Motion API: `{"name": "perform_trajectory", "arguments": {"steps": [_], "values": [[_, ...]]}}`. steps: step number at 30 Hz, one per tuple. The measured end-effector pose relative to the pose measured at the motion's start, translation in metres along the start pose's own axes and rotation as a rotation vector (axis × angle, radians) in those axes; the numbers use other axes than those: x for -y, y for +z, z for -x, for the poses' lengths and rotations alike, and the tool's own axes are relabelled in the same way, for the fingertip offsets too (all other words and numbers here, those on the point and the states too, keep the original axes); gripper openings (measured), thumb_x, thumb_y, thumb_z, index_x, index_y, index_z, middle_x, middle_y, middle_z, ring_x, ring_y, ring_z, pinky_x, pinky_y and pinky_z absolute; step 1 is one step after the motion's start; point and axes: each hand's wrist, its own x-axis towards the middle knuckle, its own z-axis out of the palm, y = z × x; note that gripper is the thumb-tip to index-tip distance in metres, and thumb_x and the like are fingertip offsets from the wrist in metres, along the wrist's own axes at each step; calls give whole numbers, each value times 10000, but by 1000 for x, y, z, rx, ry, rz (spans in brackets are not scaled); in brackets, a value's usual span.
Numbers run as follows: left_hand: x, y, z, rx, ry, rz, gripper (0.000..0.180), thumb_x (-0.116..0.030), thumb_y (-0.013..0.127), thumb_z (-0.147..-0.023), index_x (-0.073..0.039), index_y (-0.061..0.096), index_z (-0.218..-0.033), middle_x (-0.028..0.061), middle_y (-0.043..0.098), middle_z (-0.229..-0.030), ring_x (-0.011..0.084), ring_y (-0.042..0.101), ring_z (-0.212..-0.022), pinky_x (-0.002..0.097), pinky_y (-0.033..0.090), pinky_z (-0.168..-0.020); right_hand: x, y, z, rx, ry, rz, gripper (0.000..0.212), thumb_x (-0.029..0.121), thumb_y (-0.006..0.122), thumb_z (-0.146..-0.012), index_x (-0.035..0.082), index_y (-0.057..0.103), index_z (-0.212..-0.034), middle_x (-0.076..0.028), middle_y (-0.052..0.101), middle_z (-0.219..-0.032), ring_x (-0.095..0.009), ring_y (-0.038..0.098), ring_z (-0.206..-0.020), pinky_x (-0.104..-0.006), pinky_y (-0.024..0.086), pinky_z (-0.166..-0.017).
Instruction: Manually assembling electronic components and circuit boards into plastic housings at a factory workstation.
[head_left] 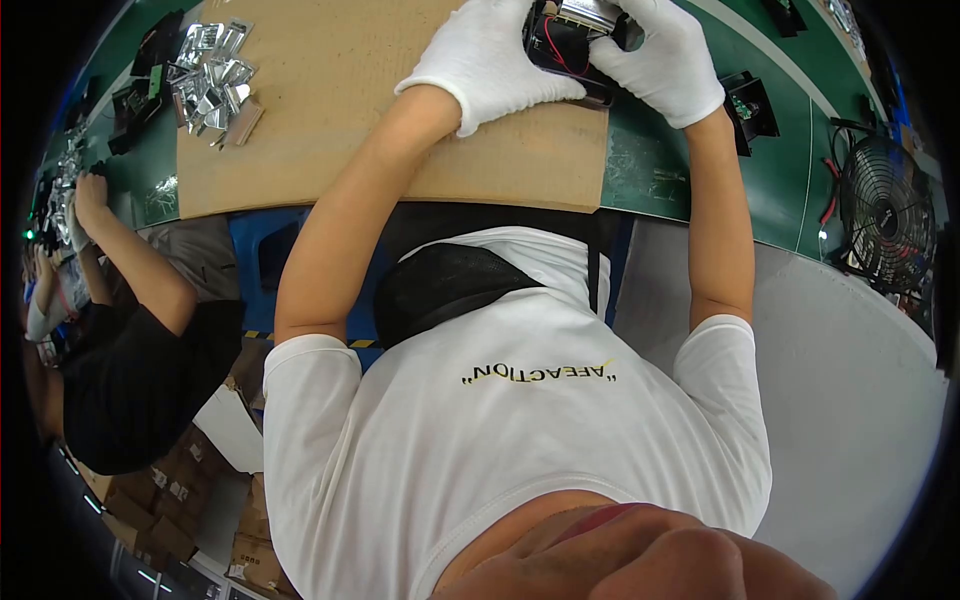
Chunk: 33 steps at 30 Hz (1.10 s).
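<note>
Both my hands wear white gloves and are at the top of the head view, over the far part of a cardboard sheet [330, 150]. Between them is a black plastic housing [563, 48] with a thin red wire and a shiny silver part at its top. My left hand [490, 62] is closed round the housing's left side, its thumb along the near edge. My right hand [665, 62] grips the right side, fingers bent over the silver part. The gloves hide much of the housing, and the picture's upper edge cuts it off.
A heap of small silver metallic pieces [212, 82] lies on the cardboard's left. On the green bench [650, 165], a black part with a circuit board [750, 112] lies right of my hand. A round black fan [888, 205] stands far right. A co-worker in black [140, 375] works at left.
</note>
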Motion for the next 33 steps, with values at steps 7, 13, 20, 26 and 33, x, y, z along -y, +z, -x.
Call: {"name": "perform_trajectory", "arguments": {"steps": [7,13,20,26,33], "values": [[-4,-2,-1,61,-11,-11,694,-370,919,-680,-10,664,-1216,206,762,-1066,407,739,-973,433,592,-887,5,-9,-6,189,204,33,379,60,715,-691,36,703,-1069,-131,686,-873,-338,620,-706,-385,531,-680],[-5,1,-2,28,32,-7,689,-359,920,-677,-9,657,-1210,206,762,-1041,410,738,-954,436,591,-872,-12,-14,-12,243,326,129,400,71,731,-680,34,719,-1078,-139,702,-885,-346,626,-718,-392,530,-687],[6,2,1,-37,43,-10,684,-347,920,-674,-8,650,-1204,207,761,-1013,413,737,-932,440,589,-854,12,-19,-16,279,123,195,290,129,727,-718,36,714,-993,-151,724,-906,-378,660,-757,-408,548,-710],[11,9,-2,-29,57,-24,691,-334,922,-670,0,642,-1206,207,759,-1000,412,735,-916,438,587,-844,52,-19,-18,250,-7,287,207,180,702,-770,23,698,-905,-181,739,-916,-409,688,-801,-438,565,-738],[11,9,-4,15,54,-54,724,-308,928,-659,26,621,-1223,208,753,-998,401,727,-893,427,583,-835,22,-8,-22,492,-55,53,179,170,674,-810,3,700,-870,-208,728,-866,-419,689,-783,-455,565,-743]]}}
